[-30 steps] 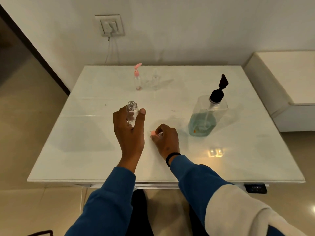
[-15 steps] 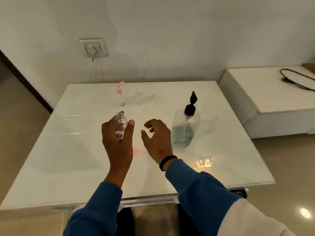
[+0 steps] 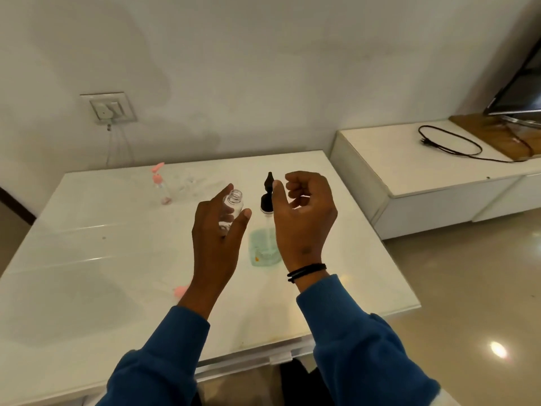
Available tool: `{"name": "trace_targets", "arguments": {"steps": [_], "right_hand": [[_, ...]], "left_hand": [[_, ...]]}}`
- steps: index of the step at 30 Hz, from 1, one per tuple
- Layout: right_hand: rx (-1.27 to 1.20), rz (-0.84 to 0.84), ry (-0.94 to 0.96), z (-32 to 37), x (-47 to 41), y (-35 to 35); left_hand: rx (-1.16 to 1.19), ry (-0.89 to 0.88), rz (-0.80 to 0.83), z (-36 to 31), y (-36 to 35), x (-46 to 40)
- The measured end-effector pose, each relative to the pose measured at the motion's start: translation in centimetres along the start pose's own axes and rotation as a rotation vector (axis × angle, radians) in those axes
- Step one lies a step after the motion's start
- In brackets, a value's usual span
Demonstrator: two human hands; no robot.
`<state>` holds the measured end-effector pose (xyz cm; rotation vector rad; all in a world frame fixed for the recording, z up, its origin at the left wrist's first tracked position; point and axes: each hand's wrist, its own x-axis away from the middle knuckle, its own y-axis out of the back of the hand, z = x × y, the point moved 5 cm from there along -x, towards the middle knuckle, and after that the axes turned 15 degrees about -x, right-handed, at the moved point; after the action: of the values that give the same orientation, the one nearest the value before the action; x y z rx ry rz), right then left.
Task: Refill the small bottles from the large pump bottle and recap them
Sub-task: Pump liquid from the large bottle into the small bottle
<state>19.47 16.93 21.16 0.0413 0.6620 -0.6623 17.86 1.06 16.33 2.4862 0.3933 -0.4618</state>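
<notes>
**Open small bottle held up beside the pump bottle**

The left hand (image 3: 218, 238) is raised above the white table (image 3: 87, 259) and holds a small clear bottle (image 3: 231, 210) between the thumb and the fingers. The bottle has no cap; its threaded mouth is open and points upward, a little tilted to the right. It looks empty or almost empty, but the view does not let me say this for sure.

The right hand (image 3: 304, 218) is also in the air, just to the right of the small bottle. Its fingers are curled loosely inward and the thumb stands up; it holds nothing. The hand is in front of the large pump bottle (image 3: 265, 244), which stands on the table and is partly hidden behind it. This bottle is clear, with blue-green liquid in the lower part and a black pump head (image 3: 268, 191) on top. The thumb seems close to the pump head, but whether they touch I cannot tell.

A pink cap (image 3: 181, 290) lies on the table near the left wrist. At the far side of the table stands another small bottle with pink cap (image 3: 160, 184), and near it something clear and small that is too faint to name.

On the right wrist there is a black band (image 3: 306, 271). Both sleeves are blue. On the wall behind the table there is a socket plate (image 3: 108, 108), and on the low white cabinet (image 3: 409, 159) at the right lies a black cable (image 3: 456, 145).
</notes>
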Motion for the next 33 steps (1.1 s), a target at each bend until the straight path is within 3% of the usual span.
{"name": "trace_targets", "arguments": {"steps": [12, 33], "right_hand": [[0.036, 0.024, -0.067, -6.0, 1.9, -1.3], [-0.008, 0.043, -0.032, -6.4, 1.5, -1.3]], "left_hand": [[-0.02, 0.056, 0.061, 4.1, -3.1, -0.8], [0.023, 0.043, 0.078, 4.7, -4.0, -0.6]]}}
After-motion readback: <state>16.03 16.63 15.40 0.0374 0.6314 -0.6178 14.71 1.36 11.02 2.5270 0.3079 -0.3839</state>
